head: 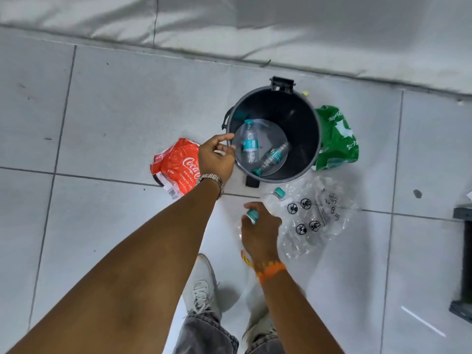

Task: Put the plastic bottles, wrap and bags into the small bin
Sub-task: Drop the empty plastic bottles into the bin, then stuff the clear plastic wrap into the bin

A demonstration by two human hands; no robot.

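A small dark grey bin (310, 139) stands on the floor with two clear teal-labelled bottles (249, 144) lying in its bottom. My left hand (215, 158) hovers at the bin's left rim, fingers apart, holding nothing. My right hand (260, 232) is below the bin, closed on a clear bottle with a teal cap (252, 215). Another teal-capped bottle (277, 195) lies beside the clear plastic bag (315, 218) to the right. A red Coca-Cola wrap (177, 168) lies left of the bin, a green bag (337, 139) on its right.
The floor is pale tile. A grey covered edge (229, 26) runs across the top. A dark grey object (463, 264) sits at the right border. My two shoes (204, 284) and grey trousers are at the bottom, close below the right hand.
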